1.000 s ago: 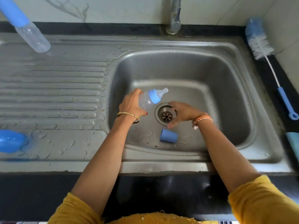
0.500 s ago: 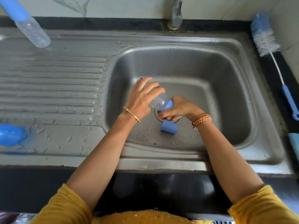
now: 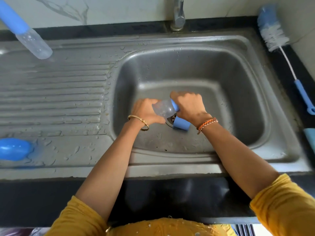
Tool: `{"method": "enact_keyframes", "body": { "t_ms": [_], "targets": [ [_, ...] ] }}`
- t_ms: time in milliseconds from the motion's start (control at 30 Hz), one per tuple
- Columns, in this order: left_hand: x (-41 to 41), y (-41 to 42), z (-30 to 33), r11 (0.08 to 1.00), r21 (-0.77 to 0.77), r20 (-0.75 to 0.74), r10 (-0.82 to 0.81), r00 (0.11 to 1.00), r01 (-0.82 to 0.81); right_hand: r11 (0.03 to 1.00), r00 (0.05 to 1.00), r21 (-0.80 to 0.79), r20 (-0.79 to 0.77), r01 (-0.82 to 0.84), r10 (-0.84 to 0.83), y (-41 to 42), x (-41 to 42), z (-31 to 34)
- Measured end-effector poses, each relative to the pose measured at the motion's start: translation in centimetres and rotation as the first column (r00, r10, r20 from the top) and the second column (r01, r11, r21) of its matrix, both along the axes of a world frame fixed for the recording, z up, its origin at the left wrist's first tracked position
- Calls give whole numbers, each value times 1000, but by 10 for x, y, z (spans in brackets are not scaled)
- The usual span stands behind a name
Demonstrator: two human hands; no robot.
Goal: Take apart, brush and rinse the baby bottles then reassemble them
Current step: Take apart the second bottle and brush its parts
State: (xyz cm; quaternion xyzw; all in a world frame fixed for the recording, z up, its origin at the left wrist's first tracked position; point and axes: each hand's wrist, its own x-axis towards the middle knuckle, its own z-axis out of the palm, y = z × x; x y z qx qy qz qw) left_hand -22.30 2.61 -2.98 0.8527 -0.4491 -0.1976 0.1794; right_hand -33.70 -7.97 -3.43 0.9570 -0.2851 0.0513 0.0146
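Far left on the drainboard (image 3: 51,92): a blue cap (image 3: 14,149) near the front edge and a second bottle (image 3: 34,44) at the back, both where they were a second ago. Not your concern yet.

Your left hand (image 3: 144,111) is wrapped round the clear body of the baby bottle (image 3: 163,109), holding it over the drain (image 3: 172,119) inside the sink (image 3: 230,68). A second ago you held it up alone, teat pointing right; since then you tipped it down and brought it in.

Your right hand (image 3: 189,106) was reaching empty toward the drain; now it is closed over the teat end, fingers curled round the blue collar (image 3: 175,104). Teat itself hidden under that hand. Looks like the unscrewing grip, so take-apart is just starting; can't tell if the collar has turned.

A loose blue cover (image 3: 181,125) lies just beside the drain, under your right wrist, unmoved.

Far right: the bottle brush (image 3: 274,38) sits on the counter, untouched. Tap (image 3: 178,14) shows no water.
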Motion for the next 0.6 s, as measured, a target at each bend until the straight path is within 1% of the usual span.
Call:
{"method": "enact_keyframes", "body": {
  "t_ms": [33, 67, 100, 133, 167, 200, 233, 267, 300, 333, 367, 400, 433, 467, 500, 533, 567, 600],
  "targets": [
    [1, 1, 1, 998, -31, -175, 46, 984, -52, 993, 999, -113, 49, -17, 22, 0, 0, 2],
    [2, 1, 1, 989, -99, -328, 70, 942, -108, 986, 992, -166, 125, -3, 24, -2, 0, 3],
    [4, 1, 1, 969, -186, -446, 64, 893, -162, 994, 989, -110, 149, 21, -4, -4, -1, 5],
    [5, 1, 2, 940, -269, -522, 42, 852, -211, 997, 982, -11, 174, 76, -72, -7, -1, 6],
    [5, 2, 4, 902, -344, -581, 15, 814, -262, 976, 976, 174, 145, 135, -161, -6, -4, 10],
    [5, 3, 8, 862, -395, -633, -5, 774, -317, 905, 971, 391, 91, 168, -220, -7, -9, 13],
    [4, 4, 12, 828, -419, -683, -17, 730, -373, 759, 968, 639, 92, 123, -234, -10, -14, 16],
    [6, 4, 13, 804, -430, -712, -24, 701, -410, 509, 964, 861, 127, 9, -232, -11, -19, 21],
    [7, 5, 14, 792, -433, -732, -29, 681, -431, 232, 951, 963, 193, -136, -240, -11, -24, 27],
    [9, 5, 13, 784, -426, -749, -25, 663, -452, 29, 931, 972, 233, -234, -282, -14, -27, 27],
    [9, 5, 14, 772, -414, -772, -18, 635, -482, -68, 911, 959, 235, -273, -340, -16, -28, 26],
    [8, 5, 13, 760, -406, -784, -5, 621, -507, -104, 902, 965, 184, -242, -391, -17, -27, 27],
    [6, 5, 13, 752, -405, -784, 6, 620, -520, -91, 902, 984, 102, -153, -420, -18, -27, 31],
    [5, 4, 12, 753, -409, -771, 17, 636, -515, -46, 905, 998, 14, -37, -426, -16, -25, 33],
    [3, 3, 12, 762, -403, -758, 31, 651, -506, -9, 909, 999, -43, 43, -414, -15, -26, 33],
    [1, 2, 11, 775, -385, -745, 60, 664, -501, 6, 911, 997, -65, 74, -406, -13, -25, 31],
    [0, 0, 10, 783, -349, -744, 102, 661, -514, 21, 904, 997, -54, 69, -424, -11, -25, 30],
    [0, -2, 7, 782, -299, -748, 164, 643, -546, 68, 893, 997, 7, 27, -450, -10, -24, 26]
  ]
}}
